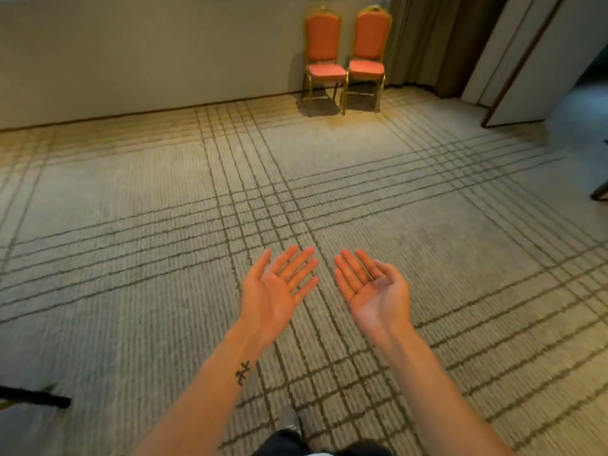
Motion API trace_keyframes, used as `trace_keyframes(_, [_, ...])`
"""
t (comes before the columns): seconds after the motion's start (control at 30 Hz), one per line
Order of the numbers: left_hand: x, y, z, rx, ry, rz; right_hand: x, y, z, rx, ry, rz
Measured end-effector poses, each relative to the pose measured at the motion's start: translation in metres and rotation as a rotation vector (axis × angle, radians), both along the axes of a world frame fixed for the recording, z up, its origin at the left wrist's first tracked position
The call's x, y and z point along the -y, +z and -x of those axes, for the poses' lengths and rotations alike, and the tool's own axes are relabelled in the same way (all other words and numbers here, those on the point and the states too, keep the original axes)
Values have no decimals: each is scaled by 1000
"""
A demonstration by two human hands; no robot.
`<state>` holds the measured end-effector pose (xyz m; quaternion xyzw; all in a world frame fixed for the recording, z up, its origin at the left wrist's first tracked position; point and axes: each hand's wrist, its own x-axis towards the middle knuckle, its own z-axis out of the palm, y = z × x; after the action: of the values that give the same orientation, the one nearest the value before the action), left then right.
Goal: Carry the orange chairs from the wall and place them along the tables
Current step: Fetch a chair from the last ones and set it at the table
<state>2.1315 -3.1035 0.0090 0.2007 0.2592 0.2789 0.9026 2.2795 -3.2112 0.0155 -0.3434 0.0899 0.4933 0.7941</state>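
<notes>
Well, both my left hand [274, 287] and right hand [373, 286] are spread, palms up, empty — orange chairs [345, 60] well ahead; I'd walk close, grip one chair's back.

Beige carpet [131, 225] crossed by dark grid lines, spread wall to wall. Plain pale wall [148, 54] along the far side. Olive curtain [437, 41] in the corner, beside white door panels [526, 67] (one brown-edged). Blurred dark bar [33, 398] low at the left edge.
</notes>
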Motion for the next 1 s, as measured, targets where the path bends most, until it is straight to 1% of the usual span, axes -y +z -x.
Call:
trace_keyframes(0.07, [-36,10,-25,9,-19,-9,-40,8,-25,-4,4,-33])
trace_keyframes(0.13, [-75,15,-52,13,-17,-5,-78,10,-52,-2,-7,-23])
trace_keyframes(0.2, [-124,14,-93,6,-19,-6,-127,5,-93,-10,-15,-12])
trace_keyframes(0.33, [-195,5,-151,-17,-20,-14,-195,-6,-157,-12,-16,-13])
trace_keyframes(0.47, [-284,-9,-244,-45,20,2,-284,-23,-257,-20,-28,-4])
trace_keyframes(0.57, [-342,-3,-310,-57,36,40,-350,-24,-322,-40,1,22])
trace_keyframes(0.67, [-414,10,-374,-30,22,36,-421,-15,-382,-19,48,0])
trace_keyframes(0.8, [-494,24,-432,-11,69,29,-500,-4,-439,10,107,15])
trace_keyframes(0.93, [-574,15,-485,-40,97,48,-591,-13,-491,-4,134,38])
trace_keyframes(1.0, [-629,-3,-514,-57,118,76,-649,-26,-521,-4,131,61])
